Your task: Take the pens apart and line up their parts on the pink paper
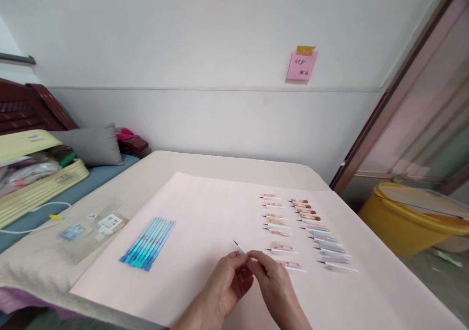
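Observation:
A slim white pen refill (239,246) with a dark tip points up and to the left above the pink sheet. My left hand (229,281) pinches it between thumb and forefinger. Closed at its rear end is my right hand (273,277), whose fingertips meet those of the left and hide that end. To the right of my hands lies a column of similar white refills paired with pinkish pen parts (282,247). Beyond it is a second column, with brown pen parts (303,205) at the far end and greyish ones (331,247) nearer.
Several blue pens (150,242) lie side by side on the left of the pink sheet (205,203). Clear plastic packaging (95,227) rests on the cloth beyond. A yellow bin (406,222) stands right of the table; a pink note (301,66) hangs on the wall.

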The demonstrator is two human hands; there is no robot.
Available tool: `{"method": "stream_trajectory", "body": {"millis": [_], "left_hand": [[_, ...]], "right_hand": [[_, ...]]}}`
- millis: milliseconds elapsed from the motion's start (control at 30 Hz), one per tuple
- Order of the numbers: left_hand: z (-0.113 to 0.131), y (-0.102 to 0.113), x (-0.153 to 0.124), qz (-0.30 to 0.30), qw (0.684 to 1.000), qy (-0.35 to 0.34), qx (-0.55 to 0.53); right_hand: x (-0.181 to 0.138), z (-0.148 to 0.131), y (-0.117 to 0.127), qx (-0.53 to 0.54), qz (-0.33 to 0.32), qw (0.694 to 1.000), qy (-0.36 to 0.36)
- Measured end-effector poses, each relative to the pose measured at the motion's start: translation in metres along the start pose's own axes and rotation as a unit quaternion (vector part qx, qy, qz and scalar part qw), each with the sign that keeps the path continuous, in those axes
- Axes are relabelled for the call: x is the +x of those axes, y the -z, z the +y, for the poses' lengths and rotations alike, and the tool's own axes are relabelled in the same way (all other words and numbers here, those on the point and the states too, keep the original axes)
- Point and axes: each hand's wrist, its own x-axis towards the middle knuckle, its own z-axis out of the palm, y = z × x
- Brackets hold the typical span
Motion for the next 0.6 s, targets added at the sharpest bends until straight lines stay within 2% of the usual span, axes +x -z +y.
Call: {"method": "stream_trajectory", "body": {"millis": [167,300,467,600], "left_hand": [[-0.002,0.002,0.004,0.046,0.999,-0.007,-0.023],[0.003,0.001,0.006,0.084,0.995,-0.046,-0.037],[0.024,0.006,0.009,0.125,0.988,-0.08,-0.039],[0.017,0.004,0.006,0.113,0.992,-0.058,-0.025]], "right_hand": [[0.001,0.001,-0.005,0.02,0.014,1.0,-0.002],[0.001,0.002,-0.006,0.044,0.011,0.999,-0.008],[0.006,0.009,-0.002,0.105,0.006,0.991,-0.086],[0.01,0.011,0.001,0.196,0.021,0.971,-0.139]]}}
